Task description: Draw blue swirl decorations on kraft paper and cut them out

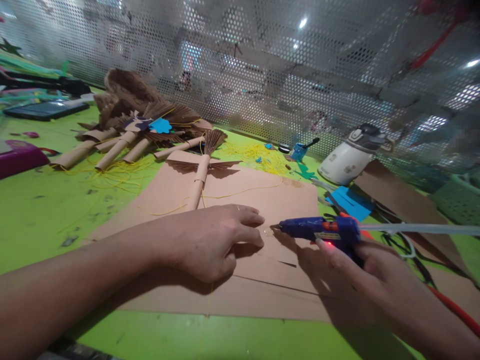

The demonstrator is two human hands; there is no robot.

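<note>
My right hand point(369, 280) is wrapped round a blue hot glue gun point(318, 229), with a long clear glue stick point(416, 228) jutting from its back. The nozzle points left, close to a small glossy blob of glue point(269, 232) on a sheet of brown card point(258, 295). My left hand point(215, 240) rests on the card, palm down, fingers apart and slightly bent, tips near the glue; nothing shows in its grasp. Just beyond it lies a rolled-paper figure point(200, 180) with pleated brown paper wings and yellow string, its lower end hidden by my hand.
More paper figures point(123, 145) are heaped at the back left beside a phone point(47, 109). Yellow string point(258, 156), a blue paint pot point(299, 151), a white bottle point(347, 157), blue paper point(352, 202) and a green basket point(457, 197) stand or lie beyond. Perforated metal point(240, 70) borders the green table.
</note>
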